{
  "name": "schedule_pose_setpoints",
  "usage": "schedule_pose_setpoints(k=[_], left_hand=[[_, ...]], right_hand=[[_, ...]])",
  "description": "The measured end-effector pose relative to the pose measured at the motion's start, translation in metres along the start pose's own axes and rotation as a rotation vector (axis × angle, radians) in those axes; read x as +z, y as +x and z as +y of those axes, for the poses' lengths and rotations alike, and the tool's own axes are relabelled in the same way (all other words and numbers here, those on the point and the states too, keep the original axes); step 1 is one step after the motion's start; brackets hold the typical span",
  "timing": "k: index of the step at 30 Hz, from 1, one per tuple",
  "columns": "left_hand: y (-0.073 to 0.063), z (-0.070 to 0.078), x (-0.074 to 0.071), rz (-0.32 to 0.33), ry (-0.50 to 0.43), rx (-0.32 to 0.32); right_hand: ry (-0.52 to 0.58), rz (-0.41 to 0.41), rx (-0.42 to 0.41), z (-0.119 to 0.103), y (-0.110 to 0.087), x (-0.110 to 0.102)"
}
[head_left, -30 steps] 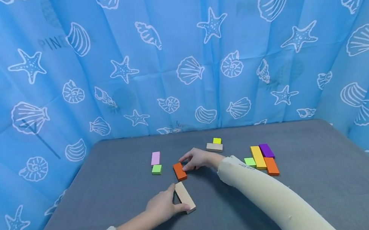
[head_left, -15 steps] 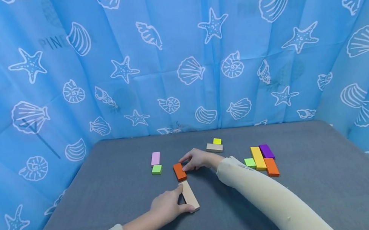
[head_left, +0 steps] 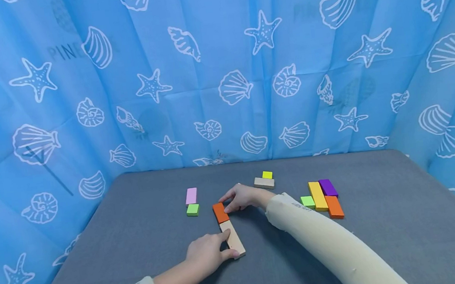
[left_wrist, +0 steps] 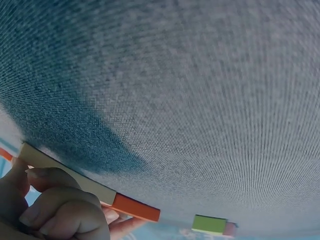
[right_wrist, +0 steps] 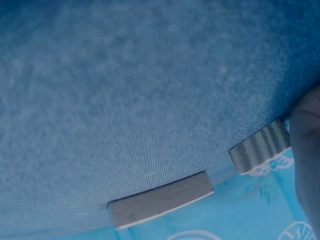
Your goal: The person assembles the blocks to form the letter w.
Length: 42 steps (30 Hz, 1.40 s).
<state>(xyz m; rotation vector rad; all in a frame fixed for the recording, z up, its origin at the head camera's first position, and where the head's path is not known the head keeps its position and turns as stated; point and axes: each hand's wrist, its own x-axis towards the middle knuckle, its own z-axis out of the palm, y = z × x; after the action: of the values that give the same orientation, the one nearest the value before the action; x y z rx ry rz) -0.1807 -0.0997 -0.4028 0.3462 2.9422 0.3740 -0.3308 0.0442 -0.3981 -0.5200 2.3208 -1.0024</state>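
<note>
Head view takes in a blue curtain point(head_left: 202, 70) with white shell prints, hanging well beyond a grey table point(head_left: 146, 245). On the table, the left hand point(head_left: 207, 251) holds a pale wooden block point(head_left: 234, 240) between thumb and finger, the thumb at its near end and a fingertip further along. The block lies flat to the right of that palm, its long axis running away from the person, far end leaning slightly left. Beyond the pale block, the right hand point(head_left: 242, 197) pinches an orange block point(head_left: 220, 212), finger at its far end, thumb on its right side. The orange block continues the pale block's line, end touching end, as the left wrist view confirms.

Right of the pale block and further off, an amber block point(head_left: 318, 196) sits close to a second orange block point(head_left: 334, 207), a purple block point(head_left: 328, 187) and a green block point(head_left: 308, 202). Beyond it to the right, a grey-brown block point(head_left: 264, 183) lies crosswise, a yellow block point(head_left: 267, 175) behind. Beyond it to the left, a pink block point(head_left: 191, 196) has a small green piece point(head_left: 192, 210) at its near end.
</note>
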Motion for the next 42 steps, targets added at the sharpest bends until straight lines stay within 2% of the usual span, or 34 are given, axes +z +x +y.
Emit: schedule_pose_setpoints(k=[6,15,27,36,42], left_hand=[[0.002,-0.001,-0.001,-0.021,-0.010,-0.008],[0.002,-0.003,-0.001,-0.018,-0.025,0.004],[0.004,-0.005,-0.003,-0.058,-0.052,-0.019],[0.011,-0.012,-0.005,-0.032,-0.041,-0.104],[0.014,-0.016,-0.005,-0.052,-0.033,-0.129]], right_hand=[[-0.012,-0.002,-0.003,0.000,-0.001,0.000],[-0.043,-0.009,0.003,-0.002,0.000,0.000],[-0.041,-0.007,0.004,-0.002,0.000,0.000],[0.010,-0.009,0.000,0.000,-0.002,0.000],[0.001,-0.006,-0.004,-0.001,-0.003,0.000]])
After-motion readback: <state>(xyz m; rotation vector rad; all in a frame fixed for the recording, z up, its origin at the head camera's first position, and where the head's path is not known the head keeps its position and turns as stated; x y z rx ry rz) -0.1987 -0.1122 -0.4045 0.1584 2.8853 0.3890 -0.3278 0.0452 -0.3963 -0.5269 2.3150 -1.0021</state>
